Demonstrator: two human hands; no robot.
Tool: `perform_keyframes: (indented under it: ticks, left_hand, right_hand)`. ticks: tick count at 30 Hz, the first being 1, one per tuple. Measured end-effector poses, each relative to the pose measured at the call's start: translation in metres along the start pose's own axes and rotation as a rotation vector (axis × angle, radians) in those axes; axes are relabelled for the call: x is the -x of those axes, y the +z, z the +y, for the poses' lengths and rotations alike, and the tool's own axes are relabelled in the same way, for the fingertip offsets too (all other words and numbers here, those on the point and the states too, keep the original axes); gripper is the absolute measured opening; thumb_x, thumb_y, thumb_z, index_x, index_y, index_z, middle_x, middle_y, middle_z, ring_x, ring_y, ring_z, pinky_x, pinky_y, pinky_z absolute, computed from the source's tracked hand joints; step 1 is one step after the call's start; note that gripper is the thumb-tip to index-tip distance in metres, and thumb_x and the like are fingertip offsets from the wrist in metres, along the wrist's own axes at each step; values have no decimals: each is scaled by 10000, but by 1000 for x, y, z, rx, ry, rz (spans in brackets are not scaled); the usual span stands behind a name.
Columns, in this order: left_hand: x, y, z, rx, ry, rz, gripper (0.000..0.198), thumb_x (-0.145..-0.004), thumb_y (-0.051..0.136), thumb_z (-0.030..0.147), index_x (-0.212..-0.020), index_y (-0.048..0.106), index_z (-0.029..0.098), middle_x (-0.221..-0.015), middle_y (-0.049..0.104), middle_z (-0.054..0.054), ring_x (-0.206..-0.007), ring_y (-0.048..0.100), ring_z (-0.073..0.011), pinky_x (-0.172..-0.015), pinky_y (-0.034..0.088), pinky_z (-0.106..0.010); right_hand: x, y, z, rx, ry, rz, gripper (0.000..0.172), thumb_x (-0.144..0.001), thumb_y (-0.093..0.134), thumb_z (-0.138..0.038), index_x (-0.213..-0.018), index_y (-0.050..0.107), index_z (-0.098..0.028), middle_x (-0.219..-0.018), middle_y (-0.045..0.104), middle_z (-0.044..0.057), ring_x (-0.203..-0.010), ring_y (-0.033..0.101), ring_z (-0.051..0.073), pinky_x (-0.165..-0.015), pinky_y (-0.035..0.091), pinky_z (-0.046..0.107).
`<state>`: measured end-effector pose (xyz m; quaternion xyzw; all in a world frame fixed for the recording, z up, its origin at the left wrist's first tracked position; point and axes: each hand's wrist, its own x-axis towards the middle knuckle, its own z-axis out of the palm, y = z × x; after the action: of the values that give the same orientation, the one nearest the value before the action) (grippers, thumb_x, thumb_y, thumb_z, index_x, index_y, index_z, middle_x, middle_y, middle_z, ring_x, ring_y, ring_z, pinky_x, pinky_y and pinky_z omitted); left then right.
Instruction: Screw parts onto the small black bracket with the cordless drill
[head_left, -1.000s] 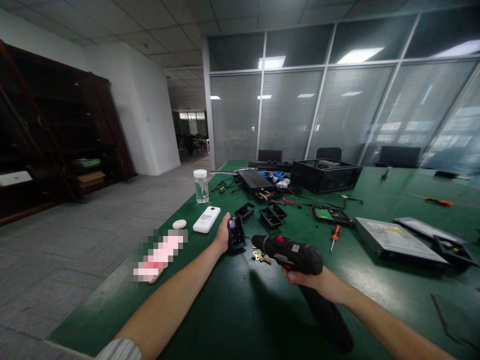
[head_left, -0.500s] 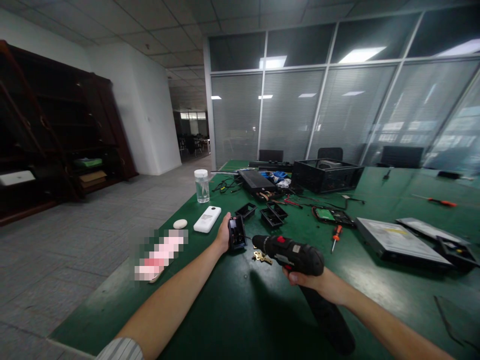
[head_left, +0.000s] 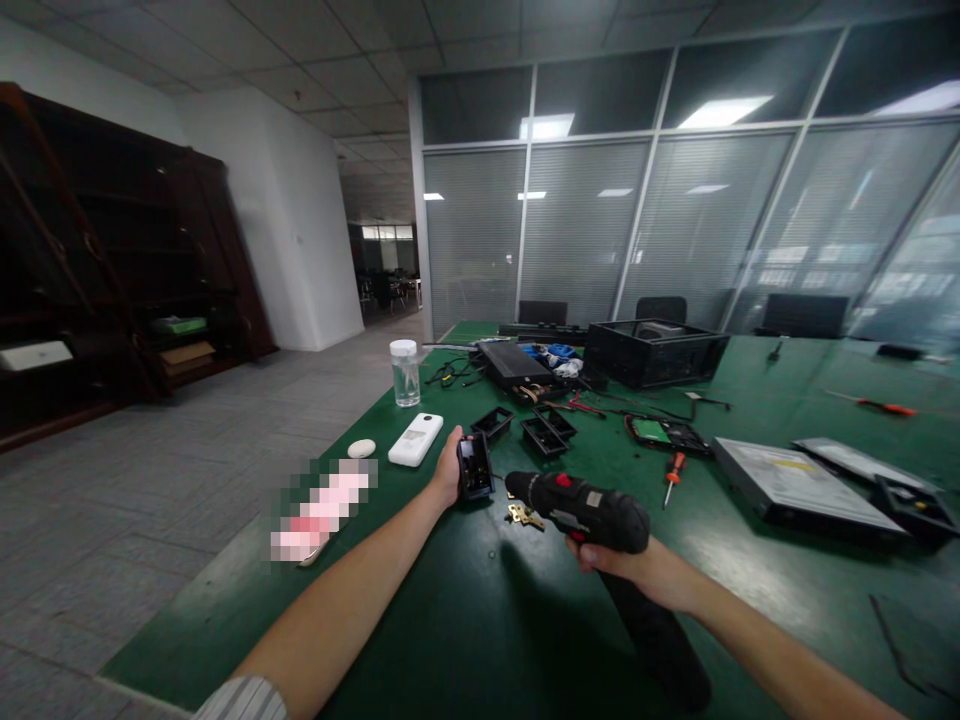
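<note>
My left hand (head_left: 448,470) grips a small black open-sided box (head_left: 475,468) by its left side, its hollow face turned toward me. In my right hand (head_left: 600,558) is a black cordless drill (head_left: 581,508) with red accents, lying level and pointing left. The bit's tip is close to the box's right edge; whether it touches cannot be made out. Beneath the drill's chuck lie several brass-coloured metal plates (head_left: 525,515) on the green table (head_left: 450,620). Just behind the box are more black frames of a similar kind (head_left: 546,433).
At the left are a white power bank (head_left: 416,440), a white oval case (head_left: 361,449), a blurred-out phone and a lidded water jar (head_left: 406,375). An orange screwdriver (head_left: 674,478), a hard drive (head_left: 664,432) and a flat metal drive (head_left: 799,490) lie right. A black computer case (head_left: 656,352) stands behind.
Almost nothing differs. The whole view has shifted very slightly, while both hands keep their hold on the box and the drill.
</note>
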<state>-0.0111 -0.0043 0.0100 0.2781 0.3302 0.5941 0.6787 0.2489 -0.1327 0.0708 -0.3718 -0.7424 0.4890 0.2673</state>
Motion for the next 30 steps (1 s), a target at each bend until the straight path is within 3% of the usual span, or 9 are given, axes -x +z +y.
perform_keyframes:
  ticks: [30]
  left_hand:
    - [2,3,2,24,-30,-3,399,-705,492,543,-786,543,156,-689,637,-66,-592,616,-200,-530,473,-314]
  right_hand:
    - [0,-1,4,-52,-34,-1,353,-708,596,-463,-859,566,-145,-790,544,42,-737,505,179,-704,426,331]
